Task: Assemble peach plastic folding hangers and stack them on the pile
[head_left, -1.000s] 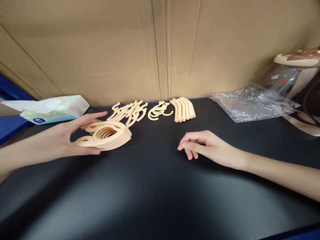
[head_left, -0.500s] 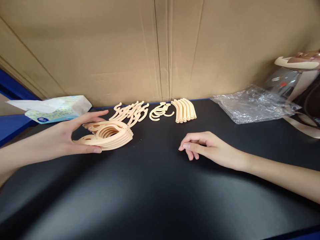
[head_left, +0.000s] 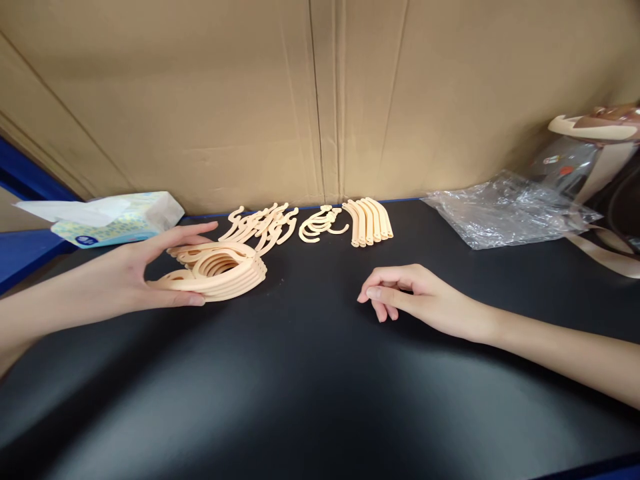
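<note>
Black tabletop: runs from the near edge back to the cardboard, with a soft sheen and a long shadow at the near left.
Right hand: curls loosely just above or on the tabletop, contact hard to tell; closes the thumb tip up against the bent forefinger.
Left hand: spreads wide in a C around the left end of the peach stack; lays the thumb along the near side, stretches the fingers along and past the far side; impossible to tell how hard these press.
Peach stack: sits left of centre on the tabletop, in several matching curved layers around an oval opening.
S-shaped pieces: lie in a loose, overlapping heap just behind the peach stack.
Hook pieces: lie tangled together, between the S-shaped pieces and the curved bars.
Curved bars: lie side by side in a neat row, right of the hook pieces.
Clear plastic bag: lies crumpled at the back right.
Tissue pack: rests at the back left, beyond the left hand, with white tissue poking out.
Beige strap: hangs at the far right beside a dark item, kind unclear.
Cardboard: stands upright behind everything, with vertical creases and a dark seam.
</note>
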`<state>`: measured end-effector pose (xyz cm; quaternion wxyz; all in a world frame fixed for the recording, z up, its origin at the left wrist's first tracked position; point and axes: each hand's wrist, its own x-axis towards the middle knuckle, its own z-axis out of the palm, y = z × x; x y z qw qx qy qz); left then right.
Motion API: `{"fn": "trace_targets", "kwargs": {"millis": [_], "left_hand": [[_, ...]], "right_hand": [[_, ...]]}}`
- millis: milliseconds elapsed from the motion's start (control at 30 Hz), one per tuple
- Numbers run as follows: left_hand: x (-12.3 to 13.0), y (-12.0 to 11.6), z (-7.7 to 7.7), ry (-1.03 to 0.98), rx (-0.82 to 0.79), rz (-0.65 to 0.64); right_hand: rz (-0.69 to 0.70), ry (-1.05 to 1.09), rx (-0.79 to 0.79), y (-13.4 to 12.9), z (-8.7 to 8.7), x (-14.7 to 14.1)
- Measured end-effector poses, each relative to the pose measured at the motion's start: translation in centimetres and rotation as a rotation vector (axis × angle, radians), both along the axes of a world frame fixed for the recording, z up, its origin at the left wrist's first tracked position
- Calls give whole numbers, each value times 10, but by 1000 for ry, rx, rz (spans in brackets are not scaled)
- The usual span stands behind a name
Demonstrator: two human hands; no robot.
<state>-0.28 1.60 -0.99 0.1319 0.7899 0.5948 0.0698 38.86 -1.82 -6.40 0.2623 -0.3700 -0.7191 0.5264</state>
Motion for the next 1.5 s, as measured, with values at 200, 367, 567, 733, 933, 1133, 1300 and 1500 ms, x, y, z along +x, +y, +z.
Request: {"fn": "trace_targets", "kwargs": {"millis": [200,367,567,733,933,1133,1300,1500], "left_hand": [[-2,0,0,21,9,0],[-1,-1,1,36,17,1],[0,-1,1,36,32,-4],[0,0,1,28,-3,9],[-3,0,2,-9,8,0],[-4,0,2,5,7,21],[-2,-1,2,2,9,-1],[-1,-2,2,22,14,-9]], "right_hand": [[-1,2,-1,-1,1,0],[-3,-2,0,0,1,1],[0,-6,9,1,0,0],[3,3,12,0,1,0],[1,-3,9,1,0,0],[4,1,8,0,0,1],[-1,1,1,0,0,1],[0,-5,5,0,1,1]]}}
